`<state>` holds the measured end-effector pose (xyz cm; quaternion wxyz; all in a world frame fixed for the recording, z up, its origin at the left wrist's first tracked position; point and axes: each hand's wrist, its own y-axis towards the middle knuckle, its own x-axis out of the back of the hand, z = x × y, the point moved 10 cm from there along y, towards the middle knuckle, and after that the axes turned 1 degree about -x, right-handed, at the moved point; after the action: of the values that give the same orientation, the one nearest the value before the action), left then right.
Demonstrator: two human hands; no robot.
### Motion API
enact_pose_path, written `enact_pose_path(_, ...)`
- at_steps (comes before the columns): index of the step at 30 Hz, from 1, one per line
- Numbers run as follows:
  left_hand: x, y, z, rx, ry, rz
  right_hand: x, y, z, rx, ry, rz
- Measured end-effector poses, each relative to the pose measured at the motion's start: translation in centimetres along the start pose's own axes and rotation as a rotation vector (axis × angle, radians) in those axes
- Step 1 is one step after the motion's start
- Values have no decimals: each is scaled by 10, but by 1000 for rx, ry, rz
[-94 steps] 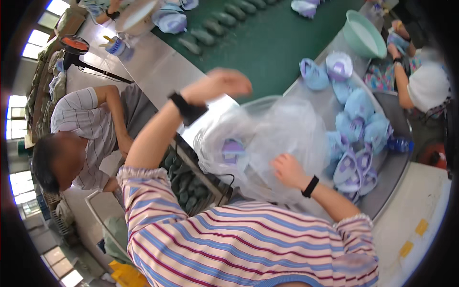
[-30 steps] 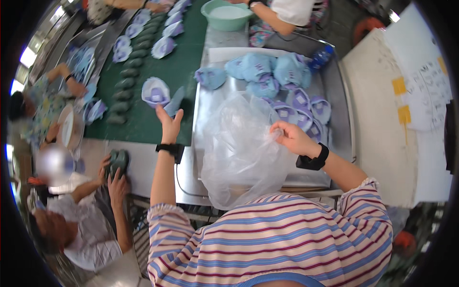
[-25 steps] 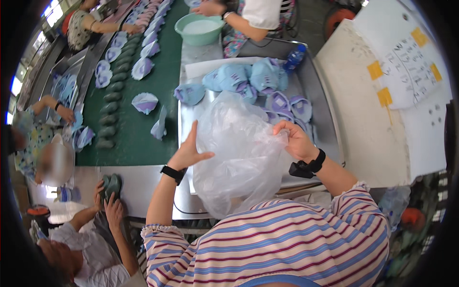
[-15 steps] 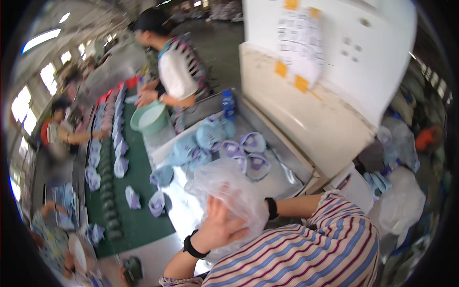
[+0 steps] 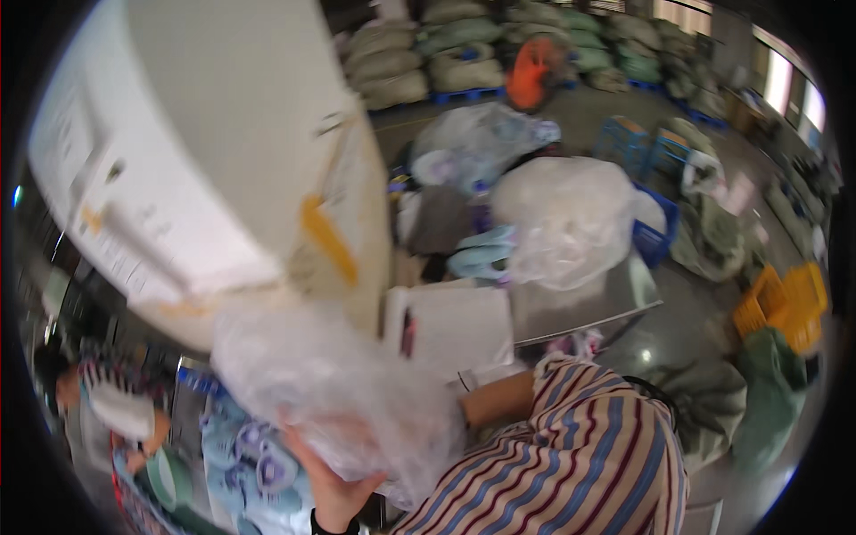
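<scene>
A crumpled clear plastic bag (image 5: 348, 383) is bunched up in front of my chest. My left hand (image 5: 332, 489), with a black wristband, grips its lower left side, thumb apart from the fingers. My right forearm goes in behind the plastic. A skin-coloured patch, my right hand (image 5: 361, 437), shows dimly through the film, its fingers too blurred to read. Just left of the bag, light blue and lilac moulded shoe pieces (image 5: 259, 459) lie on the metal table.
A tall white panel (image 5: 223, 152) stands close ahead on the left. Beyond my right arm are a white box (image 5: 455, 325), a large filled clear bag (image 5: 566, 223) and blue slippers (image 5: 483, 252). Yellow baskets (image 5: 785, 303) sit on the floor. A co-worker (image 5: 111, 401) stands far left.
My view has swung right, from the green conveyor and table toward the panel and the filled bags. The plastic bag has come along with my hands.
</scene>
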<state>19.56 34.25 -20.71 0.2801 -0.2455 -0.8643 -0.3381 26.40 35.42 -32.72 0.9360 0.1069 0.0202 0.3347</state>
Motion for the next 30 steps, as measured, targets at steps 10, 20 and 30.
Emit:
enact_pose_path(10,-113,153,55,-156,-485,-31,188,-198,14,-154,-213,-901)
enact_pose_path(20,-250,118,-120,-826,-1047,605,126,-239,35,24,-706,-1138)
enact_pose_path(30,-337,103,-137,-846,-713,1077,129,-463,17,-94,-483,-1505)
